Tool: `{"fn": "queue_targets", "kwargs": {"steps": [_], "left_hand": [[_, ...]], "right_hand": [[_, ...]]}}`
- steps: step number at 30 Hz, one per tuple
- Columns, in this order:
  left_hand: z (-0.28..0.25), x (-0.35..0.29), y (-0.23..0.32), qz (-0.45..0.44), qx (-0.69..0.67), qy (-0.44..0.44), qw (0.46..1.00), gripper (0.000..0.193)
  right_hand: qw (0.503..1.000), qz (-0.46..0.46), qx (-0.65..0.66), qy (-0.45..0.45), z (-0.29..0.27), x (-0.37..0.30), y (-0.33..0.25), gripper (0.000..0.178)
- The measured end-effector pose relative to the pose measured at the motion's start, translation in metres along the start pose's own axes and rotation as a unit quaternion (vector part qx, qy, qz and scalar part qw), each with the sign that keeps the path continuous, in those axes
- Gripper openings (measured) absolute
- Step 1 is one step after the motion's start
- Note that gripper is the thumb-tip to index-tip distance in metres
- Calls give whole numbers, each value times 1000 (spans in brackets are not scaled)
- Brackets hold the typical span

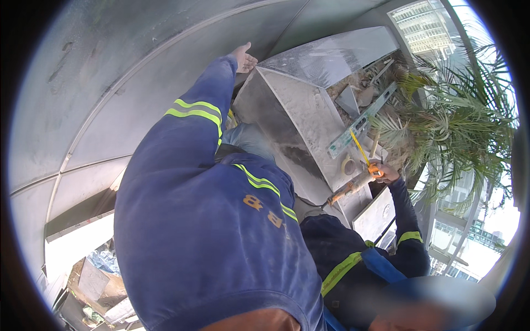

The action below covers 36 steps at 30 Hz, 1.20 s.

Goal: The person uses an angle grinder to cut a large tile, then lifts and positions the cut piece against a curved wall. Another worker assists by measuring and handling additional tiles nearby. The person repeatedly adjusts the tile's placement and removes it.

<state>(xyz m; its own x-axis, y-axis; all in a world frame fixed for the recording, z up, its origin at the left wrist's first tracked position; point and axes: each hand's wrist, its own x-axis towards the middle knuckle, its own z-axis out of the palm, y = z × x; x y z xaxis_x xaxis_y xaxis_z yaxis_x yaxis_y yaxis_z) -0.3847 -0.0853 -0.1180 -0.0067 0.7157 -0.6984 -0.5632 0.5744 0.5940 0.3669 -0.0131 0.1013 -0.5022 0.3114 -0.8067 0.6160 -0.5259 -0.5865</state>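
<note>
My left hand (pixel 244 58) reaches out at the end of a blue sleeve with bright reflective bands. Its fingers are apart and nothing is in it. The fingertips are close to the corner where a polished grey slab (pixel 331 58) meets a dusty stone-clad ledge (pixel 301 107). I cannot tell whether they touch. My right hand does not show. At the right, a co-worker's hand (pixel 390 172) is at an orange tape measure (pixel 376 170), whose yellow blade is pulled out toward a long spirit level (pixel 362 120). Beside it lies a dusty orange corded power tool (pixel 351 188).
A roll of tape (pixel 348 166) rests on the ledge. Rubble and a loose grey offcut (pixel 348 101) fill the bed behind it. Palm fronds (pixel 452 118) hang at the right. A grey panelled wall (pixel 110 71) curves along the left, above a debris pile (pixel 96 284). The co-worker's hard hat (pixel 452 300) is close at the lower right.
</note>
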Motion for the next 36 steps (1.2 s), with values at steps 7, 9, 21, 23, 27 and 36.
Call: {"fn": "queue_targets", "kwargs": {"steps": [7, 9, 21, 23, 27, 36], "left_hand": [[32, 7, 18, 42, 50, 4, 998, 102], [41, 8, 22, 48, 74, 10, 996, 103], [61, 78, 25, 248, 429, 73, 865, 62], [56, 95, 23, 316, 499, 139, 795, 37], [48, 105, 0, 337, 428, 123, 830, 30], [17, 54, -20, 316, 266, 74, 908, 31]], "right_hand": [[999, -16, 26, -21, 101, 156, -121, 49], [1000, -17, 10, -16, 114, 199, -156, 49], [954, -89, 280, -60, 190, 217, -147, 49], [943, -92, 302, -102, 196, 183, -89, 48], [942, -51, 325, -68, 226, 119, 0, 48], [911, -168, 360, -115, 176, 83, -34, 52]]}}
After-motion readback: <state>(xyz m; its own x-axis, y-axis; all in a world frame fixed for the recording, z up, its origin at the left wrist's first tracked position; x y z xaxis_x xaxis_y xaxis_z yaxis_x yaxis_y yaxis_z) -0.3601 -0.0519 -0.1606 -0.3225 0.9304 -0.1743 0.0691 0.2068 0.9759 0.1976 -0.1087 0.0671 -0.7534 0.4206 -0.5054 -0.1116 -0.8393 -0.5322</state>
